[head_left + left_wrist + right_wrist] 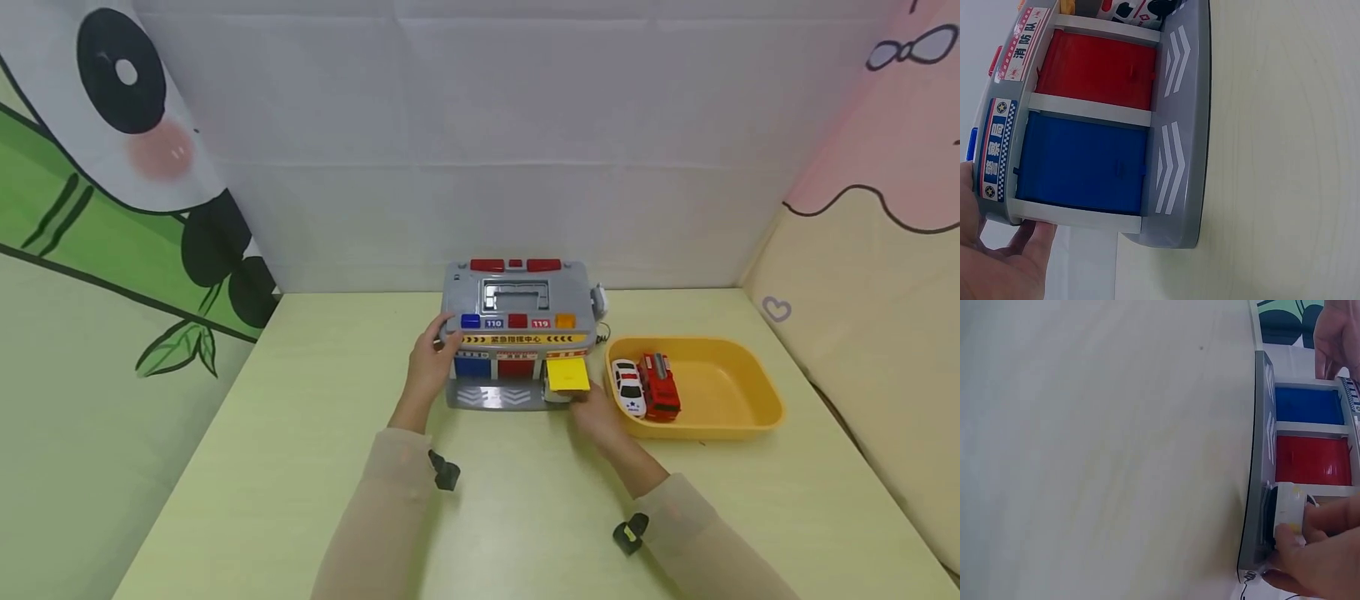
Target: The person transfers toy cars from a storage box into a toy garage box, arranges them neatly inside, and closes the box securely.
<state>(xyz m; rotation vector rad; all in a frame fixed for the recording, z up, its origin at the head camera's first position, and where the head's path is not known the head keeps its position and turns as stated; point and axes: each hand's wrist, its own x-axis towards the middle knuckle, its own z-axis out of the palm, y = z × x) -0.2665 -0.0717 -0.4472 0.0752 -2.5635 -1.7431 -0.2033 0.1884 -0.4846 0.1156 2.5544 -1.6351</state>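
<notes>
A grey toy garage [517, 396] stands at the back of the table, with blue [1082, 162] and red [1097, 70] doors down over two bays. At its right bay a yellow door [567, 374] is raised. My left hand [429, 367] grips the garage's left front corner, thumb on the roof edge and fingers against the side. Under the yellow door sits a white toy car [1290, 509] with red and black markings, partly hidden. My right hand [597, 414] pinches this car at the bay, thumb and fingers on its body.
A yellow tray [723, 392] is right of the garage, holding a white police car [628, 387] and a red fire truck [660, 386] at its left end. A wall stands right behind the garage. A thin cord with a ring [603, 333] hangs at its right side.
</notes>
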